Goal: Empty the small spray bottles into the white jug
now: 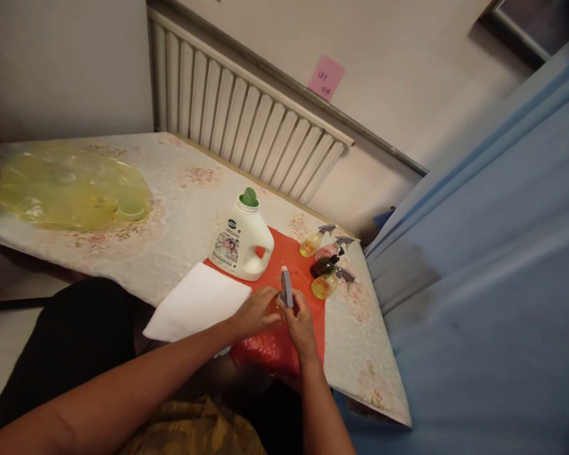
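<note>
One spray bottle (288, 294) between my left hand (258, 313) and right hand (298, 317), both grasping near its neck; long axis roughly upright, neither hand clearly nearer. Red sheet (289, 249) below hands; white jug (252, 243) beyond left.

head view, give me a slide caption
Left hand and right hand hold a spray bottle over a red sheet, near a white jug.

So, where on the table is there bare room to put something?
Bare tablecloth shows between the yellow bag and the white jug, and right of the red sheet, in front of the small bottles. Crowded: the sheet around left hand and right hand.
</note>
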`<move>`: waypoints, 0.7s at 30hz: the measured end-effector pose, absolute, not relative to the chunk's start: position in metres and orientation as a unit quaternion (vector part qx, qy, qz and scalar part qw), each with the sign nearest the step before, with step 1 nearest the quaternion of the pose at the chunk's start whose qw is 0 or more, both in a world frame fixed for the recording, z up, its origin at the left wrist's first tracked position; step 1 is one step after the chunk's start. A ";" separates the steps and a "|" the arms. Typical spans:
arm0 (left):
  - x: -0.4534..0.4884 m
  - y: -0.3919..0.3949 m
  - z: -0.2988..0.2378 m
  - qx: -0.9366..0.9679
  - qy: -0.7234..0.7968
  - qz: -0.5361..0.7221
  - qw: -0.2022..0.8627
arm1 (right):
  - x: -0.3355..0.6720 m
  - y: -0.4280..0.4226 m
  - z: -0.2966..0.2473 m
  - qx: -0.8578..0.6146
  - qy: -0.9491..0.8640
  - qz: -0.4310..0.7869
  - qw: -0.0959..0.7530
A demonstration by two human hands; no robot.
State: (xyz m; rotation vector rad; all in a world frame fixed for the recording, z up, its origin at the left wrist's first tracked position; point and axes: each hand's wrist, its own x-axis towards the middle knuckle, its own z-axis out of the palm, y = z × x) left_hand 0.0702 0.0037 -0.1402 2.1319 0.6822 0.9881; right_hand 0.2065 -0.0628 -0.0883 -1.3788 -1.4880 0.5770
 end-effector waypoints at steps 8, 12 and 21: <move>0.081 0.004 -0.137 0.813 0.338 0.365 0.304 | 0.211 -0.064 -0.087 -0.573 -0.606 0.238 0.498; 0.084 0.000 -0.139 0.785 0.343 0.357 0.372 | 0.213 -0.064 -0.093 -0.567 -0.616 0.225 0.498; 0.067 0.003 -0.134 0.808 0.202 0.332 0.443 | 0.212 -0.066 -0.104 -0.570 -0.570 0.253 0.534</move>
